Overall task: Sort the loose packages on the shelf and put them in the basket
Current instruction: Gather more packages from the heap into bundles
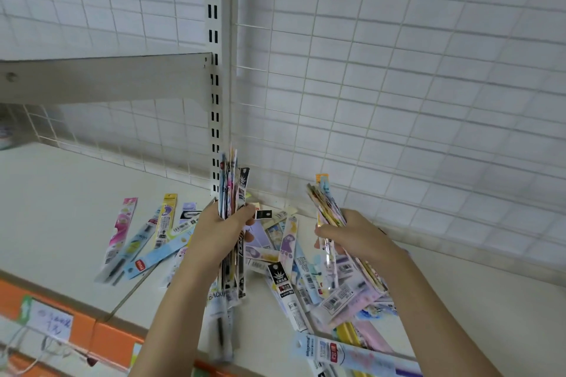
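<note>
the shelf (61,199) runs from left to right below a wire grid back wall (398,70), with a slotted upright post (216,86) standing at the back near the middle and a bracket (107,76) reaching left from it. loose packages (144,242) lie spread on the shelf left of the left hand (220,232), and a heap of packages (294,269) lies between and under both hands. the left hand holds an upright bundle (231,193) before the post; the right hand (358,236) holds a tilted bundle (327,205) to its right. a label (52,321) hangs on the shelf's front edge at lower left
</note>
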Tool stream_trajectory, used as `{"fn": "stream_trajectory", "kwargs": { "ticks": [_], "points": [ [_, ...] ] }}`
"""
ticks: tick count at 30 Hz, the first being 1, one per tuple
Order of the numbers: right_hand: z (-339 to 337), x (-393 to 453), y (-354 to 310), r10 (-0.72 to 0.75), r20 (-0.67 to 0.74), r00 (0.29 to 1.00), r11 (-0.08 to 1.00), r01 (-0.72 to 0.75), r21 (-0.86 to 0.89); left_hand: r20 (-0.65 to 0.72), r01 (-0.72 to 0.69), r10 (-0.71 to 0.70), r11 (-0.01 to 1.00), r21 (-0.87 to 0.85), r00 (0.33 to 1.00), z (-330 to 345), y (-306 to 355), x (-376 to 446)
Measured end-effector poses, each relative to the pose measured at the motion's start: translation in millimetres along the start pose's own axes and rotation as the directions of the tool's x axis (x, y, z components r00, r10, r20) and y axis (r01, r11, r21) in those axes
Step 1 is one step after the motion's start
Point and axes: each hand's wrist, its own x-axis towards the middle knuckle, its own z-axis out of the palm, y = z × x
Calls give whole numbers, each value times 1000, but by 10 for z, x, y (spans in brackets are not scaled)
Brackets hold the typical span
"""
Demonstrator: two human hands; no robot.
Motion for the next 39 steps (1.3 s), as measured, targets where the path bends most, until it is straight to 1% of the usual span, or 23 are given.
{"fn": "stream_trajectory", "kwargs": {
  "ticks": [2, 4, 7, 8, 12, 17, 20, 23, 25, 27, 29, 31, 33, 35, 37, 39],
  "points": [
    [49, 36, -43, -30, 3, 1000, 999, 30, -39, -3, 3, -3, 1000, -10, 1000, -38, 7, -7],
    [101, 94, -74, -25, -27, 999, 993, 22, -112, -13, -5, 5, 1000, -17, 1000, -81, 21, -20],
    [189, 222, -123, 2, -94, 996, 956, -30, -292, -26, -12, 11, 1000, -6, 1000, -137, 44, -46],
    [221, 275, -130, 13, -89, 996, 941, -42, -335, -30, -15, 15, 1000, -5, 999, -155, 51, -58],
    [357, 483, -166, 121, 7, 993, 869, -103, -483, -40, -36, 35, 999, -20, 999, -235, 61, -79],
    [586, 585, -128, 138, -21, 990, 846, -129, -518, -91, -26, 22, 999, -42, 996, -350, 47, -71],
    [625, 590, -108, 140, -22, 990, 855, -132, -501, -100, -28, 25, 999, -27, 995, -391, 44, -96],
    [507, 614, -125, 133, -25, 991, 872, -129, -473, -98, -33, 30, 999, -30, 995, -393, 44, -111],
    [355, 599, -162, 100, -89, 991, 897, -128, -423, -92, -31, 27, 998, -47, 995, -367, 41, -99],
    [198, 553, -213, 58, -176, 983, 942, -112, -315, -95, -36, 28, 996, -76, 995, -346, 36, -96],
    [12, 456, -261, 9, -291, 957, 973, -76, -218, -84, -48, 41, 995, -83, 996, -286, 51, -97],
    [-172, 316, -297, -49, -409, 911, 979, -36, -199, -65, -68, 64, 996, -55, 996, -206, 89, -115],
    [-341, 150, -309, -73, -504, 860, 990, 1, -142, -46, -93, 92, 995, -27, 995, -112, 130, -133],
    [-491, -37, -295, -72, -563, 823, 997, 52, -52, -23, -104, 104, 995, -8, 994, -6, 172, -156],
    [-625, -241, -241, -59, -595, 802, 996, 88, 21, 9, -103, 103, 995, -7, 995, 123, 218, -193],
    [-724, -453, -153, -42, -626, 779, 996, 86, 40, 53, -109, 110, 994, -31, 993, 267, 242, -239]
  ]
}}
